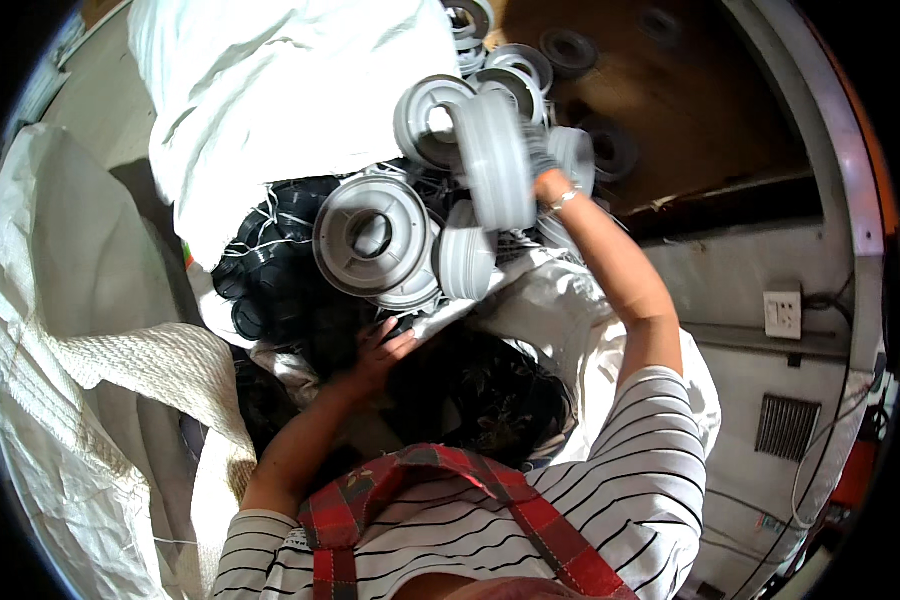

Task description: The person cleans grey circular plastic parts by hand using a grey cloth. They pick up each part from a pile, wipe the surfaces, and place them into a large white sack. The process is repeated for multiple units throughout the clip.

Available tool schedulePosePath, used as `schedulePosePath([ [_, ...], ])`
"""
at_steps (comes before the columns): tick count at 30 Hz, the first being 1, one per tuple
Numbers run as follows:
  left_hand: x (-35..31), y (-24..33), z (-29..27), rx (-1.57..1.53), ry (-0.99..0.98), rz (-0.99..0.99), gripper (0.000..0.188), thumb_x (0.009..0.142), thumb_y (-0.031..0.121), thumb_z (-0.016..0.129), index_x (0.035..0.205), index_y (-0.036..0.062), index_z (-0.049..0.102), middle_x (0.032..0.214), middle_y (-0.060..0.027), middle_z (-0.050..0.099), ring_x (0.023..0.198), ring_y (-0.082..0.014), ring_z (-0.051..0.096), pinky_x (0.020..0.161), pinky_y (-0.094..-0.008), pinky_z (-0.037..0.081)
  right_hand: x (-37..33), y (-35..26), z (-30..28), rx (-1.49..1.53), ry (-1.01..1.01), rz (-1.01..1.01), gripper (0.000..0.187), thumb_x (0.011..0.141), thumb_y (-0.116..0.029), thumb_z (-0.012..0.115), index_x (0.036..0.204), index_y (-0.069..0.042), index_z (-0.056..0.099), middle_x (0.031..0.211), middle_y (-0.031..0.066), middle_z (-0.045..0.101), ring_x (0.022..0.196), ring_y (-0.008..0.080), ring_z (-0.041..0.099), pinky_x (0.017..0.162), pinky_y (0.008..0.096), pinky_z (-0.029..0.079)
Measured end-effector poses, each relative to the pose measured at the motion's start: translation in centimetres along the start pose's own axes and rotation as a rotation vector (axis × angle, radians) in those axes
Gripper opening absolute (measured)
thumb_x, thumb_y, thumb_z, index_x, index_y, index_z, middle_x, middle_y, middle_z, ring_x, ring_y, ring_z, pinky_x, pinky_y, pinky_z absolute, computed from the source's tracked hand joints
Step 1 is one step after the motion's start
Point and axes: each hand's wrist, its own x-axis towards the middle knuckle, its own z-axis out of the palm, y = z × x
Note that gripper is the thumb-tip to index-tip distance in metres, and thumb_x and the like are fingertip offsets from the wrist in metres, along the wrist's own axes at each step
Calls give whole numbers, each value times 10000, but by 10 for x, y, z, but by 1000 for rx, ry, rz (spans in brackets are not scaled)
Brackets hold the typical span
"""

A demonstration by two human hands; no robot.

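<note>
My right hand (544, 168) grips a thick grey plastic ring (497, 160), which is smeared by motion and hides most of my fingers. My left hand (382, 348) has its fingers spread at the near side of the pile, by the edge of the white sack and some black parts. Just beyond it lies a flanged grey plastic ring (375, 238) with a round central hole. Another grey ring (467, 255) stands on its side to the right of that one. Farther back, a grey ring (433, 122) leans toward me.
Black ribbed plastic parts (270, 265) with white strings fill the left of the pile. A white woven sack (280, 90) covers the far left; a second sack (55, 230) stands at left. More rings (568, 52) lie on a brown surface (710, 120). A wall socket (783, 311) is at right.
</note>
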Motion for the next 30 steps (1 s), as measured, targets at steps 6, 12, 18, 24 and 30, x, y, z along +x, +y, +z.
schedulePosePath([
  [6,1,0,-15,-62,-127,-19,474,750,-3,521,1193,162,557,1315,31,478,1291,-274,352,966,-468,296,-19,-94,43,-615,76,-304,724,663,-434,704,1211,-15,483,1096,200,583,1026,328,566,898,366,447],
  [12,-1,-4,-2,-30,-213,-35,515,752,32,492,1246,172,528,1344,26,458,1292,-269,351,988,-466,284,-5,13,-100,-563,412,175,586,694,-491,660,1057,-33,621,1052,190,620,1019,292,588,877,360,451],
  [18,-10,1,-3,-73,-243,-145,571,710,126,563,1276,192,524,1385,35,429,1289,-260,360,992,-472,254,36,130,-135,-664,355,564,962,608,-479,761,1343,0,368,1353,199,425,1255,311,413,1033,341,340],
  [24,-4,2,-11,-400,-429,-362,538,761,193,636,1284,157,512,1383,-31,431,1269,-259,396,1043,-423,287,93,178,-117,-443,262,620,1186,523,-625,765,1382,30,276,1394,190,376,1294,280,364,1040,320,311],
  [30,13,7,-14,-946,-290,-729,535,779,149,657,1290,142,501,1333,-76,481,1242,-261,437,1062,-384,309,130,232,-113,-680,108,551,909,586,-654,678,1215,-25,497,1208,201,533,1109,305,518,920,355,409],
])
